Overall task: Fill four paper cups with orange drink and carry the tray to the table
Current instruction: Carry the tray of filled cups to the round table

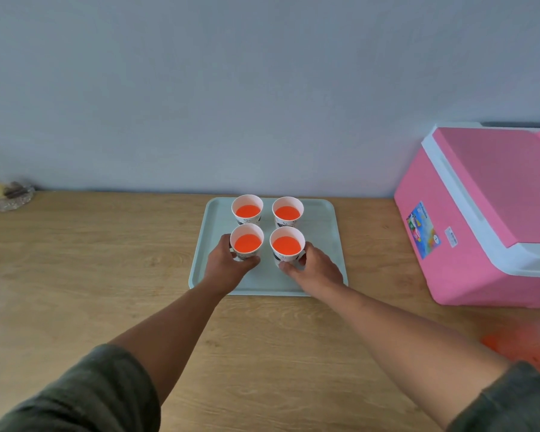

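Observation:
A pale green tray (pixel 325 232) lies on the wooden counter against the wall. On it stand several white paper cups in a square, each holding orange drink. My left hand (pixel 228 260) grips the near left cup (pixel 247 241) around its side. My right hand (pixel 315 268) grips the near right cup (pixel 286 244) in the same way. The far left cup (pixel 247 209) and the far right cup (pixel 287 212) stand untouched behind them. All the cups are upright.
A pink cooler box (pixel 483 213) with a white rim sits shut on the counter to the right of the tray. A small glass dish (pixel 8 196) stands at the far left by the wall. A blurred orange object (pixel 521 344) lies at the near right.

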A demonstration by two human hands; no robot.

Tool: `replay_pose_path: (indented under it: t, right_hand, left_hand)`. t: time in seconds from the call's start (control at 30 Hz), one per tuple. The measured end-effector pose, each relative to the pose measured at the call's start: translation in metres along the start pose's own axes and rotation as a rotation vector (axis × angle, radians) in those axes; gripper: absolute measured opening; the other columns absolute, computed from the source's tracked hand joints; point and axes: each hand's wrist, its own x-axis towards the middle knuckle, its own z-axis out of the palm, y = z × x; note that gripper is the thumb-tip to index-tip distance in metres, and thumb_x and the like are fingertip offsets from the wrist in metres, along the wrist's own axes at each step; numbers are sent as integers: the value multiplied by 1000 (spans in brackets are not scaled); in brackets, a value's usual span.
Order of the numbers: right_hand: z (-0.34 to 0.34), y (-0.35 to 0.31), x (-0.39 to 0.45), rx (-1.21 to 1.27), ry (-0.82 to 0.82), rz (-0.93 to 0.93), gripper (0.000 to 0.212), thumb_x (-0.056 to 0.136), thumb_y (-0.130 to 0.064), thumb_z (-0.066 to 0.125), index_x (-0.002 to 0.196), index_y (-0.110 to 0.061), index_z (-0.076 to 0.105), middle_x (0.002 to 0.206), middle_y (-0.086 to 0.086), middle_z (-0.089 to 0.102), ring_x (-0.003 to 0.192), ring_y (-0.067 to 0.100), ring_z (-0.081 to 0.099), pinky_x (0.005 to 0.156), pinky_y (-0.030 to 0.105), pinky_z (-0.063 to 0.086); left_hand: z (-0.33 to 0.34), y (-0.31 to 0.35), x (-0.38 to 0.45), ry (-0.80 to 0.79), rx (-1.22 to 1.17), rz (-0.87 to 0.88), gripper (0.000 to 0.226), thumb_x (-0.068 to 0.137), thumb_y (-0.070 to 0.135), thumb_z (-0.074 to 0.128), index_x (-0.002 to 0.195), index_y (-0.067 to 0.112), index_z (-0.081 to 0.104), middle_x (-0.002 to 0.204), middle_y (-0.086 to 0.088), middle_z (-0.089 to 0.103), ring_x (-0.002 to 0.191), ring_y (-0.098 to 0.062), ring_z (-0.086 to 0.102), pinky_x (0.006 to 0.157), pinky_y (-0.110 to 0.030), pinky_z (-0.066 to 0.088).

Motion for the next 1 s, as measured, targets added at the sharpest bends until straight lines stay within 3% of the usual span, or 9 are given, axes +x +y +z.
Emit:
replay_pose_path:
  t: [0.2, 0.3, 0.4, 0.57, 0.7, 0.77, 0.83, 0.9, 1.0]
  right_hand:
    - [-14, 16, -2, -87, -9, 12, 85, 82, -80, 63, 151, -33, 42, 127, -4, 60, 115, 21, 63, 92, 42, 54]
    - [-27, 39, -3, -134, 94, 86, 73, 92, -65, 63, 153, -31, 42, 136, 2, 56, 127, 26, 58, 99, 43, 51]
    - [-39, 59, -7, -185, 118, 214, 60, 98, -52, 59, 150, -27, 44, 140, 8, 50, 129, 33, 54, 97, 46, 53]
    - [-38, 71, -11, -140, 9, 310, 55, 100, -45, 54, 150, -24, 43, 137, 9, 56, 120, 33, 61, 83, 39, 50]
    - [-39, 66, -9, -40, -13, 271, 48, 98, -32, 61, 146, -32, 57, 134, 1, 70, 113, 28, 68, 92, 38, 58]
    - [-47, 65, -6, 7, -70, 291, 55, 98, -27, 67, 151, -37, 54, 128, 1, 72, 98, 25, 72, 78, 36, 62]
    - [-56, 65, -5, 26, -175, 318, 74, 98, -23, 72, 160, -47, 39, 118, 4, 73, 74, 23, 73, 60, 32, 63]
    - [-60, 69, -4, 64, -268, 346, 93, 96, -17, 76, 163, -53, 23, 107, 13, 76, 59, 21, 69, 59, 35, 65]
    - [-62, 75, -11, 185, -359, 385, 108, 94, -8, 79, 165, -53, 11, 100, 22, 76, 51, 18, 66, 61, 40, 67]
  left_hand:
    - [-20, -16, -3, -96, 190, 29, 89, 66, 38, 94, 140, 21, 48, 131, 6, 56, 112, -17, 57, 86, -33, 50]
    - [-45, -35, -4, -149, 430, 75, 95, 63, 39, 94, 145, 23, 47, 142, -1, 54, 124, -24, 51, 100, -42, 50]
    - [-63, -49, -3, -75, 561, 21, 89, 69, 41, 89, 146, 21, 48, 145, -6, 50, 129, -30, 44, 105, -43, 42]
    - [-69, -64, -1, -44, 451, -106, 81, 75, 33, 85, 144, 12, 48, 136, -12, 52, 122, -32, 50, 103, -42, 42]
    - [-68, -67, 1, -41, 380, -119, 79, 76, 23, 84, 145, 11, 48, 131, -14, 55, 117, -30, 56, 99, -39, 47]
    - [-72, -68, 5, -76, 377, -139, 82, 73, 23, 87, 145, 12, 50, 125, -11, 59, 111, -28, 59, 94, -38, 49]
    - [-79, -68, 5, -161, 363, -157, 84, 72, 19, 89, 145, 13, 50, 107, -4, 65, 97, -24, 62, 83, -34, 49]
    - [-87, -70, 3, -237, 330, -189, 90, 72, 13, 90, 150, 16, 45, 92, 0, 65, 85, -17, 62, 74, -30, 46]
    - [-97, -74, -4, -316, 312, -206, 99, 71, 13, 91, 154, 21, 39, 88, 1, 64, 82, -12, 61, 73, -28, 47]
